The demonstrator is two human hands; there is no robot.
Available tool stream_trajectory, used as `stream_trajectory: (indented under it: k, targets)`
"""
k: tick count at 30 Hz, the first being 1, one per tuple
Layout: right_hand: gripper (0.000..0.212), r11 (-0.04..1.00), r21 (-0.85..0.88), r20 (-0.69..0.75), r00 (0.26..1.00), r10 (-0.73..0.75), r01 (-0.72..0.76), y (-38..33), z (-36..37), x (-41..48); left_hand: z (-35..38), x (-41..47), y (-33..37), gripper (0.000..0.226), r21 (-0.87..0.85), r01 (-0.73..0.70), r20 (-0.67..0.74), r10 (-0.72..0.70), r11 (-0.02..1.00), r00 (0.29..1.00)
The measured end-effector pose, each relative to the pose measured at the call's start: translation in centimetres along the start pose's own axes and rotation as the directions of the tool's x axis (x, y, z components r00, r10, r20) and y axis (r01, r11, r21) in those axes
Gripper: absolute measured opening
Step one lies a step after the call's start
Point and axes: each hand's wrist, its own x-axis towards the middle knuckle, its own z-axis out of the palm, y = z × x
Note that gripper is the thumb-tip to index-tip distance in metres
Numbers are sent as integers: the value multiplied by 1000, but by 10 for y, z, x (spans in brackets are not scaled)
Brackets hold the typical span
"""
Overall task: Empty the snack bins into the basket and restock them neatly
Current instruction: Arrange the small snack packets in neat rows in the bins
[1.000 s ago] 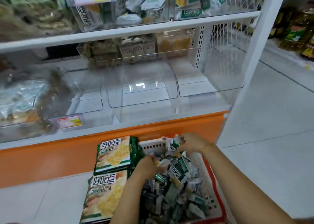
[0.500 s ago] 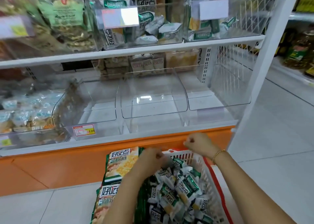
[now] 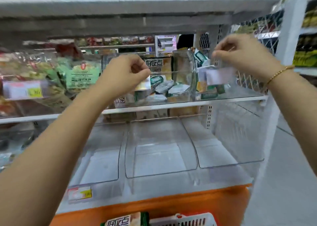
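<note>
On the middle shelf stand two clear snack bins. The middle bin [image 3: 180, 81] holds green-and-white snack packets, and the right bin [image 3: 247, 90] holds a few packs behind a blurred label. My left hand [image 3: 125, 74] curls its fingers round the middle bin's front rim at its left corner. My right hand [image 3: 240, 54] pinches the top front edge of the right bin. The image is motion-blurred. At the bottom edge shows the rim of the white and red basket [image 3: 188, 221], with a large snack bag [image 3: 120, 222] beside it.
Three empty clear bins [image 3: 159, 148] sit on the lower shelf above an orange base [image 3: 171, 207]. Bagged goods [image 3: 51, 76] fill the bins at left. A white upright post [image 3: 289, 25] bounds the shelf on the right, with the floor aisle [image 3: 291, 174] beyond.
Both hands have risen from the basket to the middle shelf's bins. The view has tilted up, so the basket has dropped to the bottom edge.
</note>
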Motion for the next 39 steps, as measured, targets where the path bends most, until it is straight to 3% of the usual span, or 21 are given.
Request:
stream_trajectory:
  k: [3, 5, 7, 11, 14, 19, 23, 29, 33, 35, 37, 39]
  targets:
    - [48, 977, -130, 131, 974, 184, -167, 18, -10, 51, -4, 36, -4, 16, 66, -9, 33, 7, 998, 999]
    - [83, 952, -172, 307, 904, 296, -254, 20, -7, 68, -4, 57, -7, 24, 119, 10, 80, -20, 993, 997]
    - [102, 937, -188, 445, 825, 348, -294, 23, 2, 81, -3, 75, -13, 36, 187, 54, 153, -83, 981, 985]
    - [103, 944, -94, 570, 760, 312, -317, 30, 22, 104, -2, 106, -32, 59, 295, 168, 185, -229, 941, 956]
    - [95, 960, -86, 650, 716, 257, -266, 23, 28, 123, -5, 122, -42, 59, 350, 199, 242, -293, 915, 925]
    - [112, 951, -255, 759, 574, 308, -174, 2, 34, 144, -3, 138, -53, 62, 469, 258, 440, -476, 845, 761]
    - [112, 934, -324, 690, 638, 343, -152, 4, 41, 143, 3, 145, -59, 69, 471, 258, 452, -482, 844, 750]
    - [45, 940, -339, 558, 796, 237, -43, 17, 47, 136, 8, 150, -66, 50, 490, 211, 471, -461, 846, 752]
    - [63, 940, -339, 646, 714, 269, -47, 17, 45, 138, 12, 154, -66, 52, 565, 189, 447, -491, 803, 748]
    - [53, 939, -338, 634, 722, 275, -61, 16, 44, 137, 14, 156, -63, 49, 584, 187, 454, -509, 790, 731]
    - [27, 930, -367, 558, 797, 233, -16, 18, 45, 136, 16, 157, -61, 50, 594, 182, 457, -515, 783, 725]
    - [23, 912, -409, 464, 865, 191, 18, 23, 48, 135, 17, 158, -63, 53, 598, 190, 449, -522, 779, 725]
